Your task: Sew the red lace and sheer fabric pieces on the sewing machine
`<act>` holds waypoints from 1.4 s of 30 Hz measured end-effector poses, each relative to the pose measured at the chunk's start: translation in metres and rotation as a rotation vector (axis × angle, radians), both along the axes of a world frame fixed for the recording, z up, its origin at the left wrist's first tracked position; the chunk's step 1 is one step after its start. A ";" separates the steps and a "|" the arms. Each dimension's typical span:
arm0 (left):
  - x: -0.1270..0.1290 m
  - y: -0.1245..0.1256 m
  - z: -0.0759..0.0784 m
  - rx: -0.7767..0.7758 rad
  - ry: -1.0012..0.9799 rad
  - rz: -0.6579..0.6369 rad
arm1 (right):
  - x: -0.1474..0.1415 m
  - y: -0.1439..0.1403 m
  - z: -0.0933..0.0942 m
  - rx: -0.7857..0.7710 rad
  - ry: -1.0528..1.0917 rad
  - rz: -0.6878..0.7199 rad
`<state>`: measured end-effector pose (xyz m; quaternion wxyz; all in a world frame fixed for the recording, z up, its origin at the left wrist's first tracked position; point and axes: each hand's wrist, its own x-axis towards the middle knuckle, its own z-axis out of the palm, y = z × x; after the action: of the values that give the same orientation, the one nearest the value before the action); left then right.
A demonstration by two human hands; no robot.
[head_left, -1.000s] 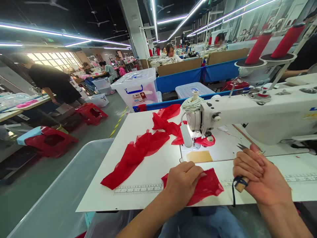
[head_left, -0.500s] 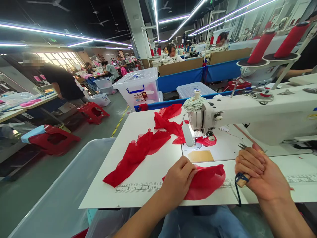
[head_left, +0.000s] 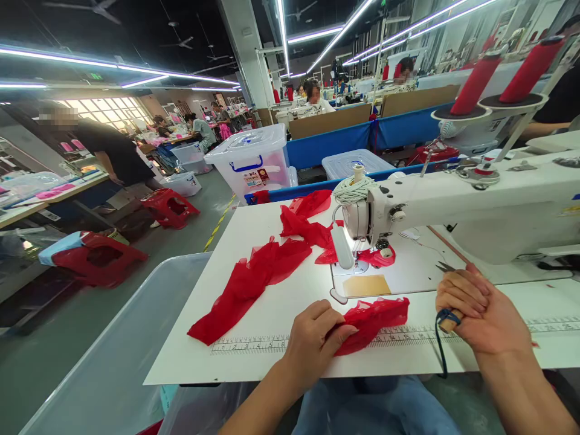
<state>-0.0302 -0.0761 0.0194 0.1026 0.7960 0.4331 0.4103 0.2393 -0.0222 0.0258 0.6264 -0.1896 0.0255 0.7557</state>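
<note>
My left hand (head_left: 315, 338) pinches the left end of a small piece of sheer red fabric (head_left: 374, 326) between thumb and fingers, at the front of the white sewing table. The piece is gathered and lies across the printed ruler. In my right hand (head_left: 475, 308), closed at the right, are thread snips (head_left: 444, 267) whose pointed metal blades stick out above the fingers; a wooden piece (head_left: 451, 321) tied with dark blue cord pokes out below. The fist hides how the two join. A longer red fabric strip (head_left: 254, 284) lies crumpled on the left, reaching toward the sewing machine (head_left: 376, 211).
Red fabric lies under the lit needle area. Two red thread cones (head_left: 475, 84) stand above the machine. A clear plastic bin (head_left: 167, 272) sits against the table's left edge. Lidded box (head_left: 254, 157) and red stools (head_left: 167, 207) are beyond; a person in black (head_left: 109, 151) leans at another table.
My left hand has shifted slightly left and down, and the small fabric piece has gone from spread out to bunched, uncovering ruler marks. My right hand has moved slightly.
</note>
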 end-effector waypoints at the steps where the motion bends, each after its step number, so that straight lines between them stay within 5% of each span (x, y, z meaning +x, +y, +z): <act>1: -0.002 0.000 -0.001 0.002 0.032 -0.002 | 0.002 0.000 -0.002 0.020 -0.014 -0.001; 5: -0.018 -0.002 -0.002 -0.024 -0.024 0.095 | 0.009 -0.003 -0.009 0.181 -0.175 0.093; 10: -0.054 0.000 0.001 -0.169 -0.288 0.497 | -0.005 -0.012 -0.007 0.310 -0.443 0.123; 18: -0.026 0.005 0.022 -0.488 -0.240 0.020 | -0.009 -0.013 -0.008 0.422 -1.035 0.102; 22: -0.009 0.008 0.031 -0.556 -0.302 -0.034 | -0.027 -0.028 -0.001 0.524 -1.441 0.155; 29: 0.008 0.013 0.029 -0.548 -0.325 -0.041 | -0.069 -0.037 -0.003 0.647 -1.757 0.193; 36: 0.004 0.024 0.013 -0.334 -0.248 0.119 | -0.065 -0.032 -0.014 0.486 -1.551 0.212; 42: -0.005 0.032 0.004 -0.466 -0.263 0.120 | -0.042 -0.028 -0.009 0.440 -1.444 0.436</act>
<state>-0.0357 -0.0444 0.0235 0.3137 0.6637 0.5452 0.4048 0.1972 -0.0501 0.0170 0.3486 -0.5062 -0.5761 0.5388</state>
